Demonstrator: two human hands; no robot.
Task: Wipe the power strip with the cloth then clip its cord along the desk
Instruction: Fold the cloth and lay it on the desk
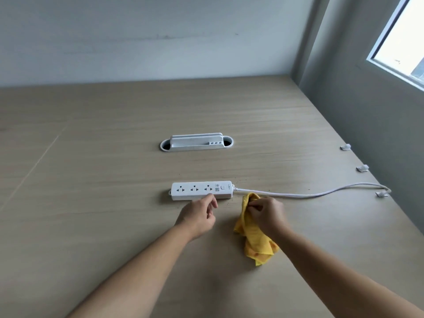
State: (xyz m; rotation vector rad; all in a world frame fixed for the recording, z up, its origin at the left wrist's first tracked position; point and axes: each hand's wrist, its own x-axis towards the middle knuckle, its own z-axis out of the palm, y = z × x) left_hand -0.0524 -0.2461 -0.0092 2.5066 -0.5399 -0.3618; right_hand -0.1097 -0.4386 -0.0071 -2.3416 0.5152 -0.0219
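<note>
A white power strip (pixel 202 190) with three sockets lies flat on the wooden desk (pixel 114 180). Its white cord (pixel 305 195) runs right toward the desk's edge by the wall. My left hand (pixel 199 215) hovers just in front of the strip, fingers loosely apart, fingertips at its near edge, holding nothing. My right hand (pixel 267 214) grips a crumpled yellow cloth (pixel 254 239), lifting it off the desk just right of the strip. Three small clear cord clips (pixel 362 168) sit along the right edge; the cord's far end lies next to the nearest clip (pixel 382 194).
A white cable grommet with a raised lid (pixel 196 143) is set into the desk behind the strip. Dark specks dot the desk around the strip's right end. A grey wall and a window (pixel 403 42) border the right side.
</note>
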